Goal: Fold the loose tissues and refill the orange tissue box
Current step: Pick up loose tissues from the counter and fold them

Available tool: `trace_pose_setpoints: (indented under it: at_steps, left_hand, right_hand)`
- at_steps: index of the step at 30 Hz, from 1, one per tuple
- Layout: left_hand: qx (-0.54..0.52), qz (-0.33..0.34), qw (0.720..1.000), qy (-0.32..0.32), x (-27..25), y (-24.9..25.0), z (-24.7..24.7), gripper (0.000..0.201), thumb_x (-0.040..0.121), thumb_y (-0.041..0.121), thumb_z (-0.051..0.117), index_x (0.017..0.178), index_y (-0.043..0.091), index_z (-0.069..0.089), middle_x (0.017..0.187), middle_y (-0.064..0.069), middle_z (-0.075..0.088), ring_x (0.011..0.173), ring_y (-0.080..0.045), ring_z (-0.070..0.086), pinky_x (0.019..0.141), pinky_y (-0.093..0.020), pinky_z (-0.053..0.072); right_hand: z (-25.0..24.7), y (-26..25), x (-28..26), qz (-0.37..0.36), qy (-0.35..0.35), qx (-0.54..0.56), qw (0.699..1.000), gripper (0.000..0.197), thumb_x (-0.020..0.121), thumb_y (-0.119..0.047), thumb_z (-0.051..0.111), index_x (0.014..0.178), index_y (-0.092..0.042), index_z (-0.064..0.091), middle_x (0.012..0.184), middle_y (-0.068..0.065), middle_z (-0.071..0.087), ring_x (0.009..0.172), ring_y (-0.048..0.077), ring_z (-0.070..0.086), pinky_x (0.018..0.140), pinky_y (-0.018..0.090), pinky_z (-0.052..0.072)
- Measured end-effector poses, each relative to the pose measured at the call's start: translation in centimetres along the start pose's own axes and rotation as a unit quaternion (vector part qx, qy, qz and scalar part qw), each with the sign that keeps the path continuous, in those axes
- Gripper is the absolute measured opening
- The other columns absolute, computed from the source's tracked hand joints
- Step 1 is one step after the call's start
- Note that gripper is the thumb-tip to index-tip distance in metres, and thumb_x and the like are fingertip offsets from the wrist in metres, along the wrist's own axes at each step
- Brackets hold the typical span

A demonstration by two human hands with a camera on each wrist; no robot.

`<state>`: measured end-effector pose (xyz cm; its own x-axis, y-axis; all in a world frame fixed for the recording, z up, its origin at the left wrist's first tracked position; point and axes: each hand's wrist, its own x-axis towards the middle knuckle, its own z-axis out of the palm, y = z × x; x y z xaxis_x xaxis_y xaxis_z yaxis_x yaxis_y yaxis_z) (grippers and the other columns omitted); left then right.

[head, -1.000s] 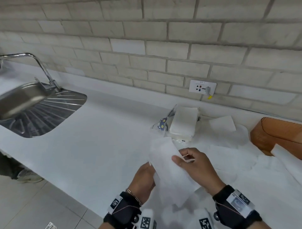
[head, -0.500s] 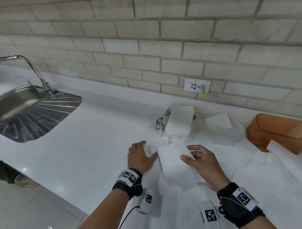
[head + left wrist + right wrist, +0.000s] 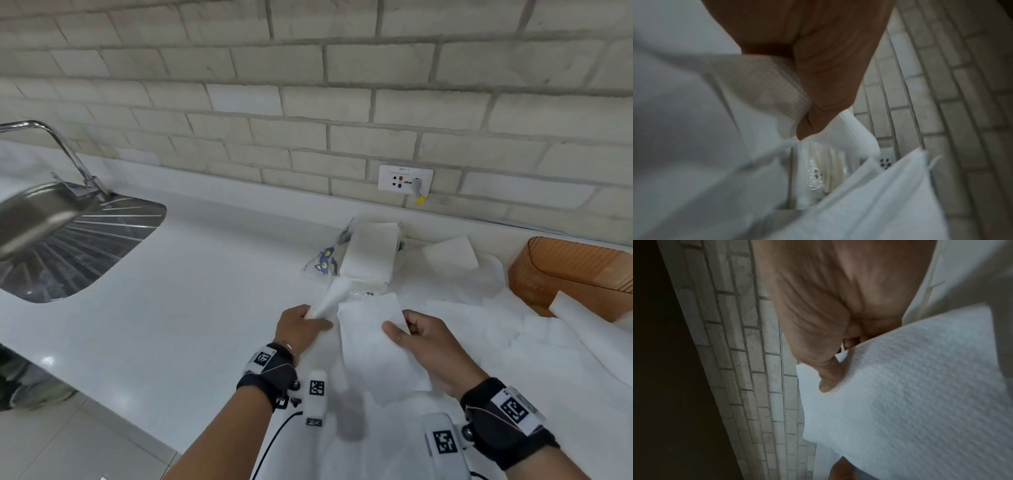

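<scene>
Tissue [image 3: 368,337] at lower centre, lifted off table [image 3: 205,291]; right hand [image 3: 428,346] fingers pinch its right edge, left hand [image 3: 298,329] fingers pinch separate white strip. We judge grip readies fold. Orange tissue box [image 3: 565,270] waits right.

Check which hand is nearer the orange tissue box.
Right. The right hand pinches a tissue at centre, with the orange tissue box off to its right. The left hand sits further left, gripping another tissue.
</scene>
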<state>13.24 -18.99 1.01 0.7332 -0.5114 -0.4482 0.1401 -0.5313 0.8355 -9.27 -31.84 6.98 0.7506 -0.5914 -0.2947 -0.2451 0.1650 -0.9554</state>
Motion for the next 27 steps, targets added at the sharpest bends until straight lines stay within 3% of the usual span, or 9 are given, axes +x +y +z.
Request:
trace_pose_setpoints:
  at_steps: [1, 3, 4, 8, 11, 15, 19, 23, 27]
  left_hand:
    - [-0.052, -0.008, 0.999, -0.012, -0.8, 0.1, -0.3, 0.021, 0.075, 0.008, 0.086, 0.094, 0.012, 0.078, 0.088, -0.004, 0.079, 0.079, -0.025, 0.072, 0.072, -0.030, 0.056]
    - [-0.124, -0.012, 0.991, -0.052, -2.5, 0.1, -0.9, 0.031, 0.076, 0.000, 0.084, 0.105, 0.008, 0.078, 0.099, -0.010, 0.082, 0.089, -0.031, 0.077, 0.075, -0.035, 0.061]
    - [-0.141, -0.006, 0.987, -0.077, -3.4, 0.1, -1.0, 0.035, 0.076, -0.001, 0.085, 0.109, 0.006, 0.077, 0.103, -0.013, 0.081, 0.094, -0.034, 0.078, 0.080, -0.040, 0.062]
    - [-0.180, 0.025, 0.972, -0.150, -6.3, -0.9, -0.3, 0.047, 0.077, 0.002, 0.087, 0.122, 0.005, 0.073, 0.117, -0.016, 0.078, 0.109, -0.038, 0.075, 0.098, -0.053, 0.059]
    - [-0.189, 0.044, 0.960, -0.200, -8.3, -1.3, 0.8, 0.046, 0.084, 0.009, 0.079, 0.129, 0.009, 0.071, 0.124, -0.014, 0.076, 0.117, -0.036, 0.072, 0.103, -0.053, 0.056]
    - [-0.185, 0.039, 0.960, -0.206, -9.2, -1.8, 1.2, 0.029, 0.102, 0.013, 0.064, 0.130, 0.011, 0.072, 0.127, -0.011, 0.075, 0.120, -0.030, 0.071, 0.106, -0.048, 0.054]
    - [-0.207, -0.023, 0.965, -0.156, -8.6, -2.1, 0.3, 0.030, 0.104, 0.026, 0.063, 0.126, 0.008, 0.074, 0.121, -0.015, 0.077, 0.113, -0.034, 0.074, 0.106, -0.052, 0.055]
    - [-0.171, 0.010, 0.961, -0.218, -9.7, -1.5, 1.0, 0.028, 0.103, 0.021, 0.065, 0.128, 0.013, 0.074, 0.125, -0.010, 0.076, 0.116, -0.028, 0.073, 0.098, -0.040, 0.058]
    - [-0.221, 0.000, 0.941, -0.255, -11.1, -1.0, 2.3, 0.040, 0.091, 0.013, 0.069, 0.131, 0.013, 0.073, 0.129, -0.013, 0.074, 0.121, -0.032, 0.071, 0.107, -0.046, 0.055]
  right_hand:
    - [0.0, -0.3, -0.2, 0.005, -0.002, 0.010, 1.000, 0.011, 0.101, -0.019, 0.069, 0.093, -0.014, 0.076, 0.085, -0.010, 0.080, 0.082, 0.009, 0.077, 0.080, 0.025, 0.061]
    - [0.3, -0.6, -0.4, 0.010, 0.001, 0.037, 0.999, 0.019, 0.100, -0.023, 0.070, 0.113, -0.010, 0.076, 0.108, 0.008, 0.081, 0.103, 0.028, 0.078, 0.099, 0.048, 0.060]
    - [0.4, -0.7, -0.6, 0.013, 0.001, 0.053, 0.999, 0.022, 0.100, -0.023, 0.071, 0.116, -0.010, 0.076, 0.112, 0.010, 0.080, 0.107, 0.031, 0.077, 0.102, 0.052, 0.058]
    - [1.2, -0.8, -0.9, 0.039, -0.006, 0.116, 0.992, 0.025, 0.100, -0.020, 0.069, 0.121, -0.007, 0.074, 0.119, 0.012, 0.078, 0.114, 0.032, 0.074, 0.107, 0.053, 0.054]
    - [2.2, -0.1, -0.8, 0.038, 0.014, 0.121, 0.992, 0.023, 0.099, -0.022, 0.071, 0.115, -0.007, 0.076, 0.120, 0.012, 0.078, 0.117, 0.032, 0.072, 0.112, 0.053, 0.050]
    - [2.4, -0.4, -1.2, 0.053, 0.021, 0.167, 0.984, 0.037, 0.091, -0.026, 0.072, 0.120, -0.004, 0.073, 0.122, 0.016, 0.077, 0.114, 0.031, 0.074, 0.103, 0.046, 0.055]
    - [1.6, -1.5, -2.2, 0.058, -0.022, 0.201, 0.978, 0.030, 0.102, -0.017, 0.060, 0.125, -0.001, 0.070, 0.122, 0.019, 0.076, 0.115, 0.035, 0.073, 0.098, 0.043, 0.061]
    - [1.5, -1.3, -2.7, 0.043, -0.034, 0.138, 0.989, 0.028, 0.103, -0.012, 0.061, 0.127, -0.003, 0.069, 0.122, 0.014, 0.077, 0.112, 0.026, 0.075, 0.089, 0.031, 0.063]
    - [1.5, 0.0, -2.5, 0.029, 0.028, 0.035, 0.999, 0.022, 0.099, -0.024, 0.073, 0.115, -0.009, 0.073, 0.108, 0.008, 0.081, 0.103, 0.028, 0.077, 0.099, 0.051, 0.059]
